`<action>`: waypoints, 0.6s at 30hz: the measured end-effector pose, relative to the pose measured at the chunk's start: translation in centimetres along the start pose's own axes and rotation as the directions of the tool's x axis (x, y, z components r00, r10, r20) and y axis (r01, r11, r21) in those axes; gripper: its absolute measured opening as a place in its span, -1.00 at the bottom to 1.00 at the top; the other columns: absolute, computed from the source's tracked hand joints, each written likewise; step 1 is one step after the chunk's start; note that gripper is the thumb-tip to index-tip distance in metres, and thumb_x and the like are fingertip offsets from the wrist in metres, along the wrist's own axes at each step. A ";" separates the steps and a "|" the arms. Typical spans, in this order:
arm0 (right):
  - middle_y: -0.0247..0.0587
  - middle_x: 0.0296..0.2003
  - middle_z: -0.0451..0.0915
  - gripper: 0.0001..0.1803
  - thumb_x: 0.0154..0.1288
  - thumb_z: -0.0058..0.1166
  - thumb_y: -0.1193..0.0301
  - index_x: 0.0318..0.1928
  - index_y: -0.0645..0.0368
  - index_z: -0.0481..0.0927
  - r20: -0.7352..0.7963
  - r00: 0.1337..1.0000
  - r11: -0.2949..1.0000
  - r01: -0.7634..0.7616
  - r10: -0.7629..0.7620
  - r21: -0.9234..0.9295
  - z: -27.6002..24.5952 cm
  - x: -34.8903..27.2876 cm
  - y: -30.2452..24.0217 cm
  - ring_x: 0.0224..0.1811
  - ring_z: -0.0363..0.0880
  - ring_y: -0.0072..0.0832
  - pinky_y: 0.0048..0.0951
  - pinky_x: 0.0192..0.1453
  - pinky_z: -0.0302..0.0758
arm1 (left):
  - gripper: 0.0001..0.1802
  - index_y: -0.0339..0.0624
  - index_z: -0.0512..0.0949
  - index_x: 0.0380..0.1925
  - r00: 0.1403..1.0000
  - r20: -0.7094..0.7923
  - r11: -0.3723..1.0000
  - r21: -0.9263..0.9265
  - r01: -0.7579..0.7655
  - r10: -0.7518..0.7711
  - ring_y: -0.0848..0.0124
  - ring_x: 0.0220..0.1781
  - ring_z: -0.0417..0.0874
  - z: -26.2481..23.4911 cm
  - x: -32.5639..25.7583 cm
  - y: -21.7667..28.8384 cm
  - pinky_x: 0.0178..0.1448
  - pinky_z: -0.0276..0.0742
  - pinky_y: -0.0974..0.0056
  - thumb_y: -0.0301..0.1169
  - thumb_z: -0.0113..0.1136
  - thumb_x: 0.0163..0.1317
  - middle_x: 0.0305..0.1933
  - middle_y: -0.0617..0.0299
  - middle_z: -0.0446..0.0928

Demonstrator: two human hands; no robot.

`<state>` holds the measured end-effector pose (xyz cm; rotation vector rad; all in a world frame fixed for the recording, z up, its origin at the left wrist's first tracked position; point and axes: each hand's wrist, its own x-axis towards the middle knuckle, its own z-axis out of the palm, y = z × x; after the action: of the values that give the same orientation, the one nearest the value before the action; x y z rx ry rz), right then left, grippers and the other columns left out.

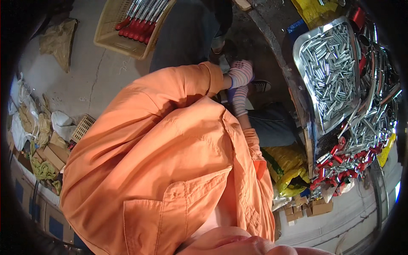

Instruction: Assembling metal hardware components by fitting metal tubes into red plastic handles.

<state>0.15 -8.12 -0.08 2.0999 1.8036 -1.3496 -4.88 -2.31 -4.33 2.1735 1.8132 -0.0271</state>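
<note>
Both of my hands wear striped pink-and-white gloves with purple parts and meet low in front of my body, beside my legs. My left hand (241, 73) shows its back, fingers curled over and closed around something hidden from view. Just below it, close against it, is my right hand (240, 101); its fingers are hidden. Pale grey pieces show beside the hands, too small and dim to name. Orange sleeves (170, 87) cover my arms. A shoe (261, 86) is on the dark floor near the hands.
To the right, a metal tray (307, 85) holds many small silver rods on a bench heaped with metal and red parts (335, 170). A yellow crate (102, 40) with red-handled tools stands upper left. Yellow bags (293, 180) lie below the bench edge; brown sacking (59, 42) lies far left.
</note>
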 end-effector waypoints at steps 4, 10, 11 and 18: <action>-0.02 -0.04 0.62 -0.54 0.16 0.17 0.19 0.01 0.20 0.57 0.057 0.998 0.995 -0.041 0.036 0.094 -3.8 -0.2 6.9 0.07 0.55 -0.16 -0.28 0.14 0.45 | -0.70 -0.35 0.61 -0.47 0.955 -0.037 0.905 0.333 -0.265 0.293 0.09 -0.44 0.65 -5.4 0.9 3.7 -0.37 0.57 0.04 -0.36 -0.07 0.10 -0.49 -0.10 0.59; 0.07 0.02 0.57 -0.41 0.16 0.15 0.18 0.12 0.30 0.46 0.042 0.990 0.983 -0.136 0.132 0.127 -7.7 -4.4 -1.0 0.08 0.53 -0.09 -0.26 0.18 0.42 | -0.75 -0.32 0.60 -0.52 0.977 0.186 0.807 -0.589 0.029 0.101 0.01 -0.42 0.67 -9.2 1.7 2.2 -0.38 0.58 0.01 -0.31 0.12 0.02 -0.48 -0.14 0.60; 0.06 0.01 0.58 -0.42 0.17 0.14 0.18 0.12 0.30 0.47 0.000 0.995 0.991 -0.102 0.102 0.084 -6.9 -4.4 -0.3 0.08 0.53 -0.08 -0.26 0.17 0.43 | -0.75 -0.31 0.61 -0.50 0.986 0.134 0.788 -0.616 0.006 0.097 0.01 -0.43 0.66 -8.8 1.5 2.4 -0.39 0.58 0.01 -0.32 0.10 0.03 -0.48 -0.14 0.60; -0.04 0.18 0.46 -0.43 0.32 0.00 0.22 0.28 0.18 0.32 0.291 0.820 0.869 -0.481 0.493 -0.116 -0.6 3.9 3.2 0.19 0.45 -0.19 -0.35 0.25 0.39 | -0.77 -0.26 0.63 -0.50 0.988 -0.063 0.933 -0.324 -0.156 0.143 0.09 -0.46 0.63 -4.8 1.7 2.5 -0.41 0.56 0.01 -0.34 0.07 0.06 -0.52 -0.06 0.58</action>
<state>2.86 -5.74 -3.69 1.9912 1.0572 -1.3806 -3.03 0.17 0.46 2.0733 1.5358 0.3300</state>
